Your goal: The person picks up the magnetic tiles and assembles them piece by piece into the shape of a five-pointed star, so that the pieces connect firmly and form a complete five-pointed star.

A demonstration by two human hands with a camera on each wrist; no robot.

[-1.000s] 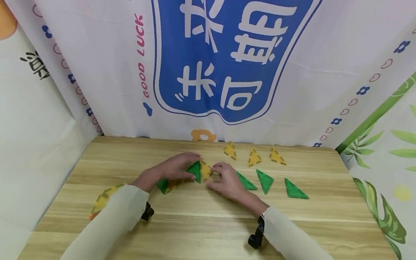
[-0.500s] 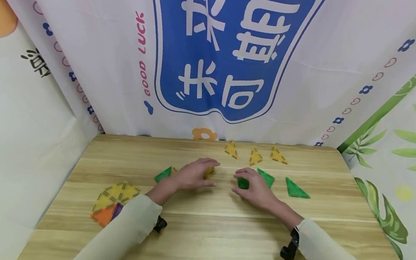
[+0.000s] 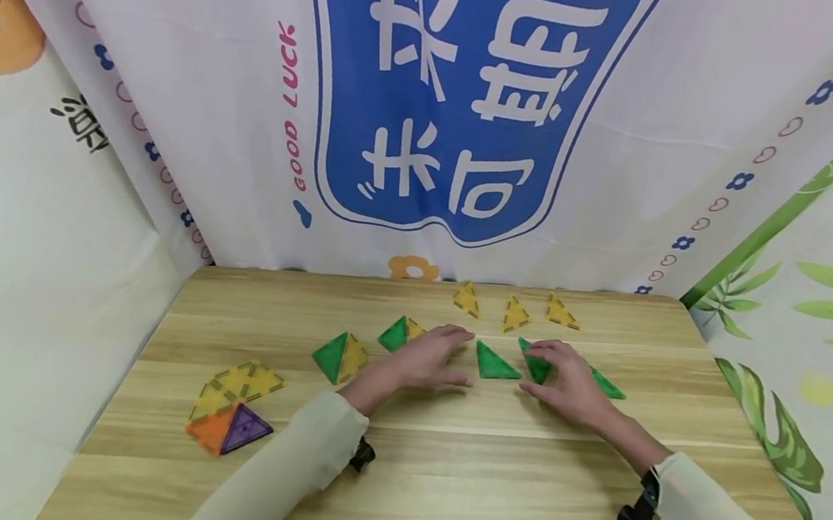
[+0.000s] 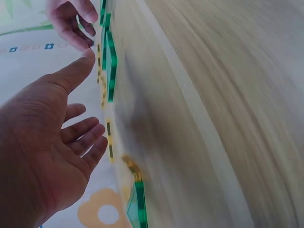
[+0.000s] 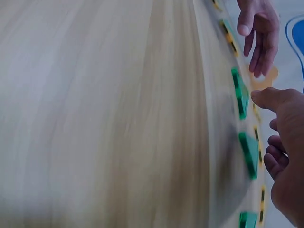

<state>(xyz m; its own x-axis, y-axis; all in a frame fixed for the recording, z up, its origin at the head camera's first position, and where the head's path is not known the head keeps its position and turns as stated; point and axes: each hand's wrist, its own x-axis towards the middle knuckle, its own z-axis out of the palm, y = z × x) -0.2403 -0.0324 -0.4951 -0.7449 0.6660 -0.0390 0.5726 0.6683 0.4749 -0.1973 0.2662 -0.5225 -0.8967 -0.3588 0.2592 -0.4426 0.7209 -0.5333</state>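
You wear long pale cream sleeves on both arms, each ending at the wrist. A small black camera mount is strapped under each wrist. Your left hand [image 3: 428, 360] and right hand [image 3: 572, 385] are bare, with no gloves or rings

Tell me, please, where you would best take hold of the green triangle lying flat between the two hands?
The green triangle lies flat on the table, so I would probably pinch two of its straight edges from above. The left hand and right hand sit close on either side, so a near-side approach looks clearest.
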